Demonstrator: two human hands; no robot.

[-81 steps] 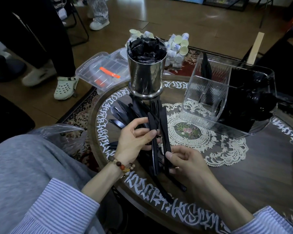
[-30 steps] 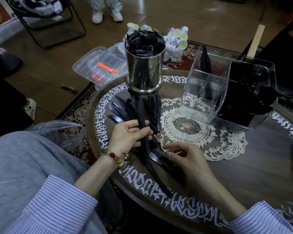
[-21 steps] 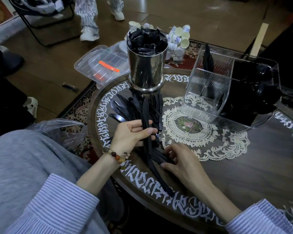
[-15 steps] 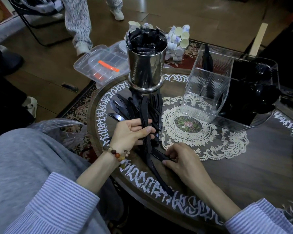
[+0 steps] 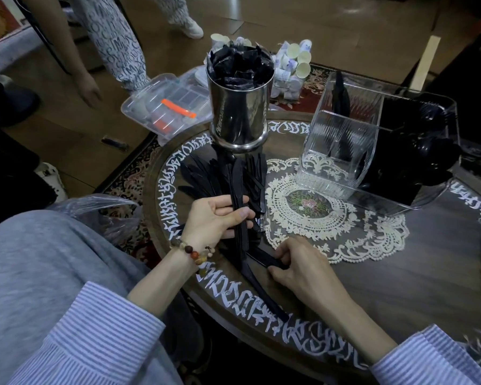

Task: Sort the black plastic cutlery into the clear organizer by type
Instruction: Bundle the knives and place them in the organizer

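Note:
My left hand (image 5: 215,219) grips a bundle of black plastic knives (image 5: 237,187) held upright over the table's near left. Behind it, a loose pile of black cutlery (image 5: 203,177) fans out on the table. My right hand (image 5: 297,263) pinches the handle end of a flat black piece (image 5: 264,258) lying on the table just below the bundle. The clear organizer (image 5: 342,151) stands at the back right. Its right compartments are dark with black cutlery (image 5: 417,151), and a few pieces stand in the left ones.
A steel cylinder (image 5: 239,112) stuffed with black packets stands behind the pile. A white lace doily (image 5: 331,220) lies mid-table. Beyond the table's edge are a clear lidded box (image 5: 167,109), small paper cups (image 5: 292,62) and a person's legs (image 5: 114,40). A plastic bag (image 5: 106,212) sits left.
My right hand has moved down and left onto a black piece lying on the table and taken hold of it. My left hand keeps its grip on the bundle. A person walked closer behind.

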